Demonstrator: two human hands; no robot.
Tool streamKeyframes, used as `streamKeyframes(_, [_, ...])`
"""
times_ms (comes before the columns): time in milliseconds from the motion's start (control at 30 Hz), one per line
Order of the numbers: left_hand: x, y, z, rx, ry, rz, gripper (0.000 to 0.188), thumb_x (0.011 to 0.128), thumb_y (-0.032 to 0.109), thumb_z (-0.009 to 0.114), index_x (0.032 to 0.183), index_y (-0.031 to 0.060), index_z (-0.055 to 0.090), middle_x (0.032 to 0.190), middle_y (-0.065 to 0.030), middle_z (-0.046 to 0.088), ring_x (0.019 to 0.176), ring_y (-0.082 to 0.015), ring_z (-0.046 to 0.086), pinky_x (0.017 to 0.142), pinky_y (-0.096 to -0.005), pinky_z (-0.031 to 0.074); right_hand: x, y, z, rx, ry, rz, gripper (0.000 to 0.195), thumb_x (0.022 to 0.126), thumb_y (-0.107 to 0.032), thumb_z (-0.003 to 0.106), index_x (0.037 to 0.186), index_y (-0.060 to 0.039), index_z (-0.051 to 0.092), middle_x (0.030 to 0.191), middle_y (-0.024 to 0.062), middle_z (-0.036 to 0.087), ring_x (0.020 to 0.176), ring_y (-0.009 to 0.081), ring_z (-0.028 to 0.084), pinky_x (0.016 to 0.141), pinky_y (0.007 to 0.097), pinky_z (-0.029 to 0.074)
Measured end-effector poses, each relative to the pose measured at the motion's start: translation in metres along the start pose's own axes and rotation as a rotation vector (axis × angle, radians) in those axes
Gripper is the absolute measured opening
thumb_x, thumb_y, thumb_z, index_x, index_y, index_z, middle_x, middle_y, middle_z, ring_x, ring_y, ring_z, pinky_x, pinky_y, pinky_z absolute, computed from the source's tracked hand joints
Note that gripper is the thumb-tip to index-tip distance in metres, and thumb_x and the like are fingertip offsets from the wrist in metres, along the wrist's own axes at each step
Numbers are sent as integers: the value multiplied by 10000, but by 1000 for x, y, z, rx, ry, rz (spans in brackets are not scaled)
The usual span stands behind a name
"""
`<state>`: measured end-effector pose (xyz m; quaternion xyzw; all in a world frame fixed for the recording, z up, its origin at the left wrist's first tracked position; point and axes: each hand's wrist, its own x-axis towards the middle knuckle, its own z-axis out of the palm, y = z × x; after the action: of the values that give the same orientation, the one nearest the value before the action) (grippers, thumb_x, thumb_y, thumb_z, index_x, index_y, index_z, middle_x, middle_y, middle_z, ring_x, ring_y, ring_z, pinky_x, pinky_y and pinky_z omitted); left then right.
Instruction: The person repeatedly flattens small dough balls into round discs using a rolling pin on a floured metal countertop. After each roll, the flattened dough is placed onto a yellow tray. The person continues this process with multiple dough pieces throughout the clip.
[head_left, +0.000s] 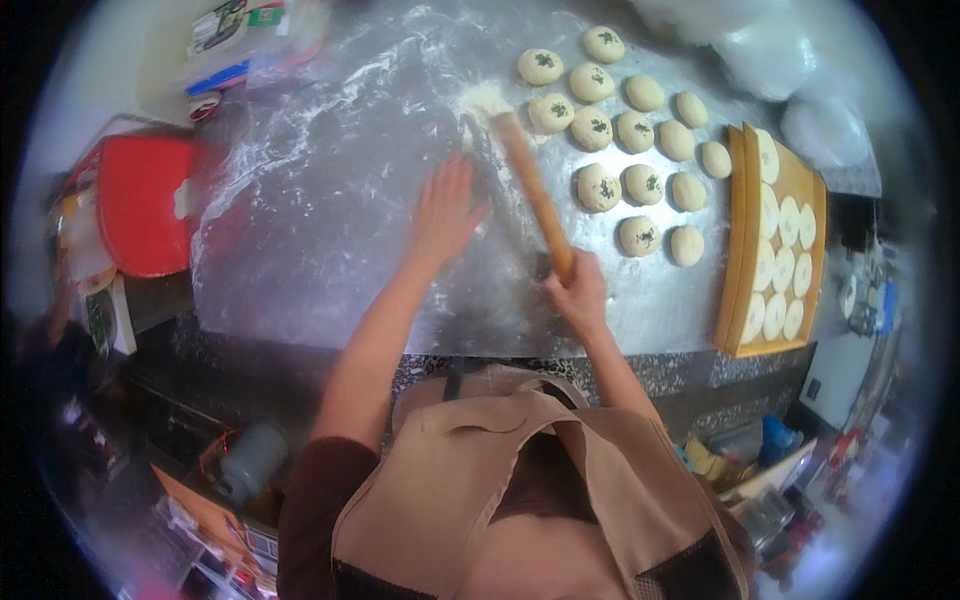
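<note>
A wooden rolling pin (534, 180) is gripped at its near end by my right hand (579, 289). Its far end lies beside a small heap of flour (484, 99) on the metal worktop (322, 247). To the left of the pin, my left hand (448, 206) is spread over the floury metal and holds nothing; whether the palm touches the surface I cannot tell. Right of the pin sit several round dough balls. Some, like this seeded dough ball (598, 187), carry dark seeds on top; others, such as the plain dough ball (688, 192), are bare.
A wooden tray (739, 247) at the right holds several flat dough rounds (784, 268). Filled clear plastic bags (772, 60) rest behind it. A red stool or chair-like object (146, 206) stands by the left edge, and printed packaging (232, 34) lies at the far left.
</note>
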<state>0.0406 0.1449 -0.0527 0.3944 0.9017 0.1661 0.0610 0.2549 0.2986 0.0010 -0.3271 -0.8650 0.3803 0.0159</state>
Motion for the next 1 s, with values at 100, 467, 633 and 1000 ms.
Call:
streamKeyframes(100, [44, 4, 6, -11, 65, 187, 733, 951, 455, 548, 1500, 23, 324, 1578, -159, 299, 1456, -298, 287, 1202, -482, 194, -43, 20, -7, -30, 234, 236, 424, 782, -160, 680, 1168, -10, 586, 1015, 198, 598, 916, 385, 605, 823, 443, 494])
streamKeyframes(467, [16, -53, -26, 124, -278, 534, 703, 956, 449, 532, 1511, 70, 325, 1586, -133, 304, 1461, -288, 296, 1210, -484, 183, -117, 101, 10, -195, 550, 208, 363, 769, -161, 703, 1081, -22, 579, 980, 163, 591, 864, 360, 613, 774, 437, 503])
streamKeyframes(633, [54, -17, -7, 4, -314, 483, 721, 951, 448, 551, 1538, 121, 289, 1608, -128, 260, 1489, -311, 227, 1220, -514, 123, -117, 102, 9, -84, 536, 217, 383, 753, -157, 695, 1090, -20, 574, 942, 161, 594, 819, 362, 617, 746, 419, 512])
streamKeyframes(1000, [8, 49, -37, -131, -375, 433, 794, 868, 325, 714, 1518, 106, 314, 1556, -214, 283, 1424, -399, 299, 1171, -506, 256, -120, 108, -1, 62, 538, 281, 364, 769, -171, 686, 1083, -19, 578, 933, 171, 605, 815, 365, 618, 750, 424, 507])
